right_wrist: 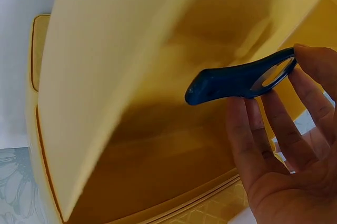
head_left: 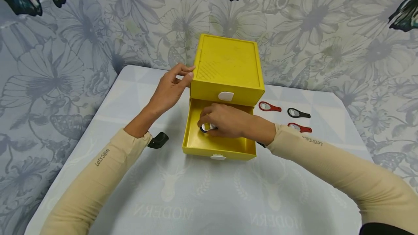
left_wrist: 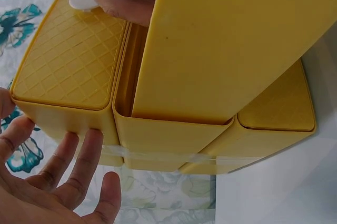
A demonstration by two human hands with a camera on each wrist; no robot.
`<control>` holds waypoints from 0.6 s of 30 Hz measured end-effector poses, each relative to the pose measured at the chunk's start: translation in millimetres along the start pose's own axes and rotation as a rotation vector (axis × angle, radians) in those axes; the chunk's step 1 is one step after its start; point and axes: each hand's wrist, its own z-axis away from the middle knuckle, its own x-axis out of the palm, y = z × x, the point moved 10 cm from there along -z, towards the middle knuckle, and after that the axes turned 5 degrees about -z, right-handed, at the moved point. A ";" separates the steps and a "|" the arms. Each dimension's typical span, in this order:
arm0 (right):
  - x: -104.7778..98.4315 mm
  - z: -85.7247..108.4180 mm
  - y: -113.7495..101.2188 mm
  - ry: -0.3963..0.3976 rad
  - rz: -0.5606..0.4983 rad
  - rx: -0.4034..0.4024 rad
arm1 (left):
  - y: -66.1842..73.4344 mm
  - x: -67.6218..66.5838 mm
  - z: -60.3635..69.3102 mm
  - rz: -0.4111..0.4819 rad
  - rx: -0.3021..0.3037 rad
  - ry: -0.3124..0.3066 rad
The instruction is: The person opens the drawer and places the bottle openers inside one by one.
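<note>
Right hand (head_left: 228, 120) pinches a blue tool (right_wrist: 226, 84) by its round end, long handle pointing off the palm. Left hand (head_left: 169, 90), fingers apart, touches the yellow box (head_left: 228, 61). 2 sleeves (head_left: 326, 160) say "LetsSlim".

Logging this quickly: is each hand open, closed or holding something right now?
Left hand: open, touching the side of the yellow drawer unit.
Right hand: holding a blue ring-ended tool.

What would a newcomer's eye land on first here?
The bright yellow box standing on the white table, one drawer pulled out. Next, the right hand at that drawer, holding what looks like a blue bottle opener. Two red openers and a black opener lie to the box's right.
</note>
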 end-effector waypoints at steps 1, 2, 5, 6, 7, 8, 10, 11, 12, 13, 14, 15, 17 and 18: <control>0.2 0.0 0.1 -0.001 -0.001 0.001 | 0.2 0.1 0.0 -0.003 -0.001 -0.001; 0.6 -0.2 -0.1 -0.002 -0.003 0.001 | 0.2 0.1 0.0 -0.006 -0.003 -0.001; 0.8 -0.8 -1.1 -0.003 -0.006 0.003 | 0.6 0.0 0.4 -0.003 -0.007 0.000; 0.5 -0.9 -1.7 0.001 -0.005 0.002 | 0.8 0.0 0.6 0.000 -0.006 0.000; -0.3 -1.0 -2.9 0.008 -0.005 -0.002 | 1.0 0.1 0.7 0.001 -0.006 0.000; -1.3 -1.1 -4.2 0.017 -0.001 -0.010 | 1.1 0.3 0.9 0.004 -0.007 0.000; -4.6 -0.4 -6.9 0.043 -0.004 -0.024 | 1.5 0.6 1.0 0.006 -0.007 0.001; -6.2 0.3 -8.0 0.056 -0.008 -0.031 | 1.6 0.6 1.1 0.005 -0.007 0.001; -7.9 1.2 -9.1 0.068 -0.012 -0.038 | 1.6 0.6 1.1 0.002 -0.007 0.002; -9.4 2.2 -9.9 0.079 -0.016 -0.043 | 1.5 0.5 1.1 -0.001 -0.009 0.003; -10.6 3.4 -10.1 0.086 -0.016 -0.043 | 1.3 0.4 1.1 -0.004 -0.011 0.003; -11.7 4.9 -9.9 0.092 -0.020 -0.040 | 1.2 0.2 1.0 -0.008 -0.014 0.004; -12.8 7.8 -8.1 0.096 -0.021 -0.025 | 0.8 -0.2 0.6 -0.015 -0.020 0.005; -13.4 9.4 -7.0 0.097 -0.019 -0.015 | 0.7 -0.3 0.3 -0.017 -0.024 0.005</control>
